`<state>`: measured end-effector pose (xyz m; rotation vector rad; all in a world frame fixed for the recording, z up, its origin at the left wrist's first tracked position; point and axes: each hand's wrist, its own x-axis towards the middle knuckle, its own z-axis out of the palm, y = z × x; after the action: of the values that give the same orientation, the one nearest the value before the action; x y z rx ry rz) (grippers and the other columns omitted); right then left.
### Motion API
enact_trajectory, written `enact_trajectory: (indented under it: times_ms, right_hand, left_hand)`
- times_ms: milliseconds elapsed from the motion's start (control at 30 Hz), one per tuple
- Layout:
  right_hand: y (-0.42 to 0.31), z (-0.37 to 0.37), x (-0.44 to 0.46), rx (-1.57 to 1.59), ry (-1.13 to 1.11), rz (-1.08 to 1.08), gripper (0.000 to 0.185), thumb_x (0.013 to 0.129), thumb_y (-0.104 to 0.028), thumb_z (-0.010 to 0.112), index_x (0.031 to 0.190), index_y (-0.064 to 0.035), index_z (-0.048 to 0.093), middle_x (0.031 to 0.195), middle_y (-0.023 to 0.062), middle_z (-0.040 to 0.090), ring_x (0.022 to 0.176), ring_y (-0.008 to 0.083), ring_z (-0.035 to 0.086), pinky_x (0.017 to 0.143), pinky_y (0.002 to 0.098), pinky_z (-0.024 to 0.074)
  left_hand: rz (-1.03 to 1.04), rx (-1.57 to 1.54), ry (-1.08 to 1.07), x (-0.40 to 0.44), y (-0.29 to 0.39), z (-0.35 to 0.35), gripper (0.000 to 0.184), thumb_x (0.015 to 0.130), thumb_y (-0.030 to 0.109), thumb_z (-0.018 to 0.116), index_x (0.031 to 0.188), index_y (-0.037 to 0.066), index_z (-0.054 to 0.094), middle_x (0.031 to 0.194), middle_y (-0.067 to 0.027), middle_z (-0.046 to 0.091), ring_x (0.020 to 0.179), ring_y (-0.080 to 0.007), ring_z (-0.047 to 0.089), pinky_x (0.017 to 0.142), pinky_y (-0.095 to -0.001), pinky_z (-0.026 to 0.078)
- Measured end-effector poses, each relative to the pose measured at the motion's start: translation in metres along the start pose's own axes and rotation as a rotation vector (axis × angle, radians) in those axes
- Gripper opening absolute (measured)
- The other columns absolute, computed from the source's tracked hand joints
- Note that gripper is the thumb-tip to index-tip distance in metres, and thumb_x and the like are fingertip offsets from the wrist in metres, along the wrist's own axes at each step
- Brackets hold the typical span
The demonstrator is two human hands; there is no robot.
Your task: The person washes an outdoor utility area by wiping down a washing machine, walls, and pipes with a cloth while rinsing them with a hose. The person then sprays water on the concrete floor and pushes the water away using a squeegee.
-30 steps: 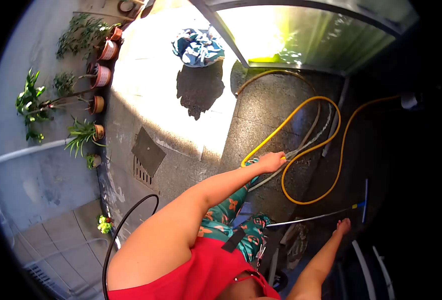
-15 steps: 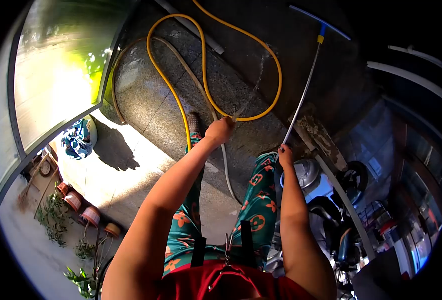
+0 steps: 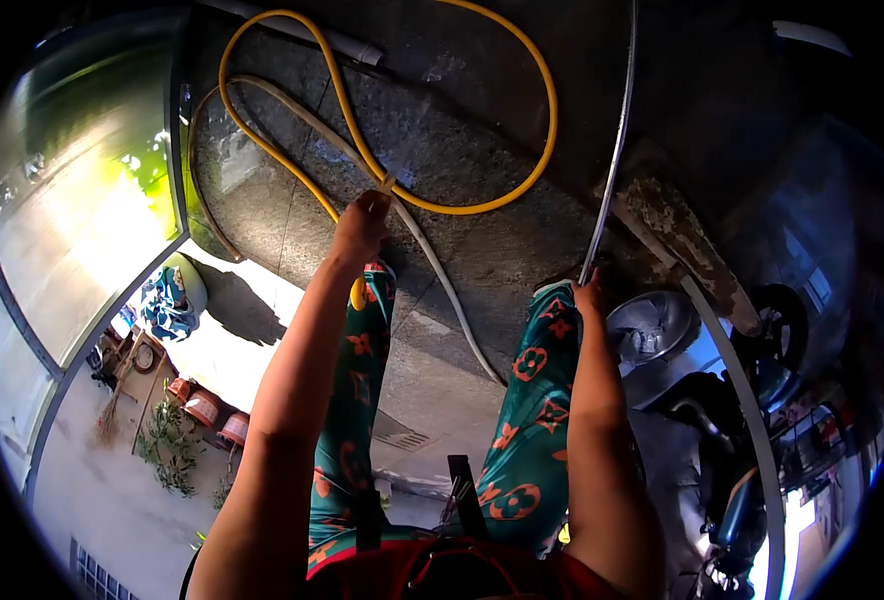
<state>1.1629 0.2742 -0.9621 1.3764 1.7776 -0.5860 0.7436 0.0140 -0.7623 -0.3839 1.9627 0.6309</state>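
My left hand [image 3: 364, 228] is closed around the end of a hose, with a short pale tip [image 3: 389, 184] showing past the fingers. Water sprays from it onto the dark wet floor [image 3: 432, 130]. A yellow hose [image 3: 552, 110] lies in big loops ahead and passes behind my left forearm; which hose leads into the hand is partly hidden. A tan hose [image 3: 427, 245] crosses the floor just beyond that hand. My right hand [image 3: 589, 293], beside my right knee, grips the lower end of a long silvery squeegee pole [image 3: 617, 140]. Its head is beyond the top edge.
A glass panel [image 3: 92, 200] stands at the left, near a tub [image 3: 192, 283] with blue cloth. Potted plants [image 3: 202, 408] line the left side. At the right are a metal basin [image 3: 652, 325], a worn plank [image 3: 682, 235], a curved rail [image 3: 752, 400] and dark vehicle parts. A grey pipe [image 3: 332, 35] lies ahead.
My left hand has moved left and up in the view, and the spray now points more steeply forward. The squeegee head has slid out of sight past the top. The view has shifted.
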Motion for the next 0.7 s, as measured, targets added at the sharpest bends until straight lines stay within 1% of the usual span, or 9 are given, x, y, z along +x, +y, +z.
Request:
enact_trajectory:
  times_ms: [67, 133, 200, 267, 367, 467, 533, 600, 700]
  right_hand:
    - [0.012, 0.023, 0.022, 0.082, -0.012, -0.030, 0.074, 0.083, -0.032, 0.069, 0.143, -0.0096, 0.033, 0.131, 0.0246, 0.053, 0.118, 0.0423, 0.054, 0.099, 0.0459, 0.0444]
    - [0.003, 0.022, 0.030, 0.126, 0.011, -0.024, 0.054, 0.084, -0.029, 0.066, 0.129, -0.0071, 0.045, 0.124, 0.0221, 0.058, 0.115, 0.0397, 0.056, 0.097, 0.0466, 0.0448]
    - [0.002, 0.017, 0.034, 0.109, 0.062, -0.039, 0.043, 0.086, -0.029, 0.063, 0.122, -0.0081, 0.052, 0.121, 0.0178, 0.062, 0.113, 0.0368, 0.057, 0.094, 0.0465, 0.0465]
    - [0.005, 0.020, 0.024, 0.159, 0.247, -0.128, 0.034, 0.087, -0.024, 0.058, 0.116, -0.0071, 0.051, 0.114, 0.0209, 0.062, 0.103, 0.0385, 0.061, 0.089, 0.0498, 0.0472]
    - [-0.021, -0.032, -0.031, 0.287, 0.266, -0.094, 0.036, 0.085, -0.019, 0.055, 0.118, -0.0040, 0.050, 0.108, 0.0270, 0.061, 0.097, 0.0451, 0.059, 0.080, 0.0511, 0.0481]
    - [-0.025, -0.076, -0.077, 0.303, 0.497, -0.334, 0.036, 0.086, -0.016, 0.054, 0.119, -0.0003, 0.048, 0.096, 0.0293, 0.061, 0.091, 0.0478, 0.058, 0.077, 0.0516, 0.0467]
    - [-0.021, -0.114, -0.098, 0.288, 0.469, -0.396, 0.040, 0.087, -0.015, 0.055, 0.124, -0.0012, 0.047, 0.098, 0.0299, 0.062, 0.090, 0.0464, 0.060, 0.075, 0.0508, 0.0489]
    - [-0.031, -0.150, -0.123, 0.241, 0.407, -0.402, 0.046, 0.088, -0.015, 0.054, 0.132, -0.0043, 0.046, 0.110, 0.0264, 0.061, 0.097, 0.0457, 0.060, 0.081, 0.0484, 0.0495]
    - [-0.098, -0.217, -0.182, 0.262, 0.392, -0.618, 0.052, 0.090, -0.014, 0.054, 0.140, -0.0109, 0.042, 0.114, 0.0237, 0.061, 0.099, 0.0434, 0.061, 0.081, 0.0480, 0.0497]
  left_hand:
    - [-0.041, -0.052, -0.031, -0.006, 0.000, 0.004, 0.028, 0.097, 0.029, 0.051, 0.111, 0.006, 0.060, 0.068, -0.0103, 0.059, 0.056, -0.0201, 0.057, 0.048, -0.0359, 0.042]
    - [0.013, -0.006, -0.038, -0.006, -0.007, 0.007, 0.029, 0.097, 0.030, 0.052, 0.112, 0.006, 0.059, 0.066, -0.0078, 0.056, 0.052, -0.0142, 0.053, 0.043, -0.0330, 0.038]
    - [-0.030, 0.029, -0.036, -0.010, -0.002, 0.011, 0.029, 0.098, 0.030, 0.051, 0.112, 0.007, 0.059, 0.065, -0.0082, 0.056, 0.053, -0.0157, 0.054, 0.046, -0.0332, 0.040]
    - [-0.009, -0.018, -0.031, -0.015, -0.006, 0.015, 0.029, 0.098, 0.032, 0.050, 0.111, 0.008, 0.059, 0.065, -0.0085, 0.056, 0.054, -0.0161, 0.055, 0.048, -0.0340, 0.042]
    - [0.021, 0.120, 0.017, -0.022, -0.006, 0.012, 0.028, 0.098, 0.032, 0.048, 0.108, 0.008, 0.060, 0.073, -0.0147, 0.062, 0.064, -0.0271, 0.062, 0.058, -0.0405, 0.048]
    - [0.124, 0.200, 0.084, -0.025, -0.016, 0.001, 0.028, 0.096, 0.032, 0.048, 0.107, 0.009, 0.060, 0.088, -0.0201, 0.065, 0.081, -0.0386, 0.063, 0.071, -0.0469, 0.048]
    - [0.132, 0.208, 0.123, -0.036, -0.008, -0.012, 0.027, 0.096, 0.031, 0.047, 0.106, 0.009, 0.060, 0.098, -0.0231, 0.065, 0.094, -0.0447, 0.060, 0.079, -0.0508, 0.048]
    - [0.136, 0.225, 0.135, -0.049, -0.001, -0.036, 0.028, 0.096, 0.032, 0.047, 0.108, 0.009, 0.060, 0.098, -0.0232, 0.065, 0.093, -0.0444, 0.061, 0.078, -0.0514, 0.048]
    - [0.151, 0.220, 0.172, -0.067, 0.001, -0.077, 0.030, 0.096, 0.033, 0.047, 0.111, 0.009, 0.060, 0.097, -0.0234, 0.066, 0.092, -0.0446, 0.061, 0.078, -0.0516, 0.048]
